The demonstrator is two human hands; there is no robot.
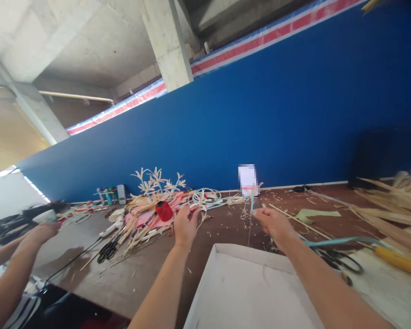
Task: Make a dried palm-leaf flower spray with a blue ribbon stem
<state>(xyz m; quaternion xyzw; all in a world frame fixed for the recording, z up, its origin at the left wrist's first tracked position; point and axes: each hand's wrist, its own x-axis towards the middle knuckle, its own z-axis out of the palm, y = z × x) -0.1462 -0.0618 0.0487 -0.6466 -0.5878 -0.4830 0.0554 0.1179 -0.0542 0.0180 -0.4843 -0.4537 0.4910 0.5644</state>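
My right hand (pixel 274 225) is closed in a pinch on a thin light blue stem (pixel 252 203), held upright, with a small pale tip at its top. My left hand (pixel 185 225) is also pinched shut, thumb against fingers; whatever it holds is too small to make out. Pale dried strips (pixel 202 220) show just right of its fingertips, and I cannot tell whether they touch. Left of that hand stands a red thread cone (pixel 164 211). Behind it rise pale husk-like flowers (pixel 155 176) on light blue stems.
A white box (pixel 250 283) sits between my forearms. Black scissors (pixel 108 249) and a glue gun (pixel 112 225) lie left; more scissors (pixel 342 261), a yellow-handled tool (pixel 399 260) and dried husks (pixel 397 214) lie right. A co-worker's hands (pixel 43 232) are at far left. A blue partition (pixel 277 123) stands behind.
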